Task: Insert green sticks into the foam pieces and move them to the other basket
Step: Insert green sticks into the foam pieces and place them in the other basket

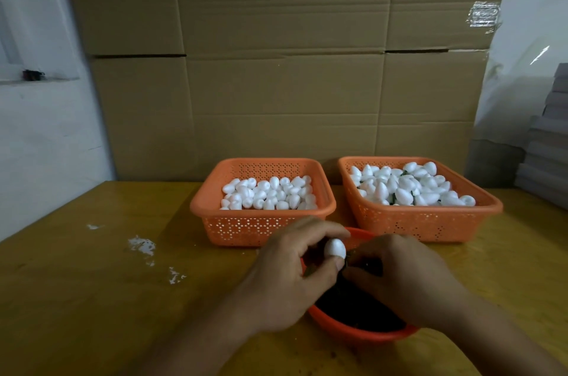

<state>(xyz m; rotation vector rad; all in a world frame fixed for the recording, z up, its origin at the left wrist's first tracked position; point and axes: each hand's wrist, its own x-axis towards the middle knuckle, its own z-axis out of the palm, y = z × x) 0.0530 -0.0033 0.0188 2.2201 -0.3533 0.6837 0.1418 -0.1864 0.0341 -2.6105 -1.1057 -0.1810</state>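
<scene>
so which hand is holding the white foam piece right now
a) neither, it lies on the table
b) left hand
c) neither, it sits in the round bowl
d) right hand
b) The left hand pinches the white foam piece between thumb and fingers above the round orange bowl, while the right hand is curled beside it, seemingly on a dark stick.

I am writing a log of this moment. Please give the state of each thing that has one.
Left hand: pinches one foam piece.
Right hand: fingers curled over the bowl; what it holds is hidden.
Left basket: holds plain foam pieces.
Right basket: piled with foam pieces, green showing between them.
</scene>
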